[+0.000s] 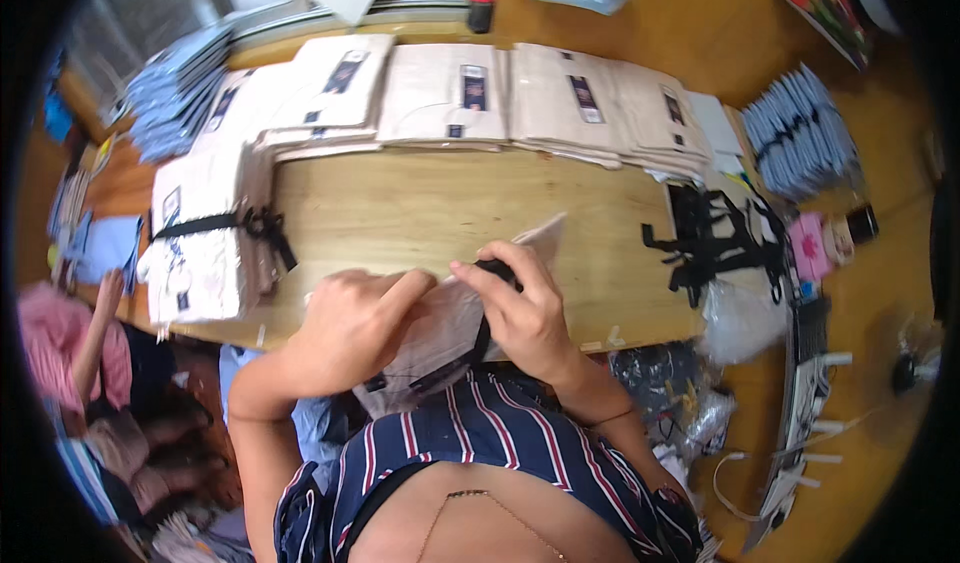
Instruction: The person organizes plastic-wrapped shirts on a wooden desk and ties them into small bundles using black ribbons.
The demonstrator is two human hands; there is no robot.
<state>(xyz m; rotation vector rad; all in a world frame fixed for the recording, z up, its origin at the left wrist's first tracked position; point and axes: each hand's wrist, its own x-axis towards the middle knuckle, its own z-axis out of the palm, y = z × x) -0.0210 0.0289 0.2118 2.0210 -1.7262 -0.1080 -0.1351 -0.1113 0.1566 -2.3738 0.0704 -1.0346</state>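
Close to my body, at the near edge of the table, a pale bundle (440,335) of folded cloth packs stands tilted between my hands. A black strap (483,338) runs across it. My left hand (350,331) is closed at the bundle's left side, its thumb and forefinger pressed together toward the top. With fingers bent in a pinch, my right hand (527,311) grips the strap's dark bunched part at the upper right of the bundle. Whether the strap is knotted there is hidden by my fingers. Part of what my left fingers hold is hidden too.
Stacks of pale packs (440,88) with dark labels line the table's far side. A strapped pale bundle (200,248) lies left. Loose black straps (715,238) hang at right, near blue bundles (800,133) and clear plastic (745,318). Another person (85,353) sits at far left.
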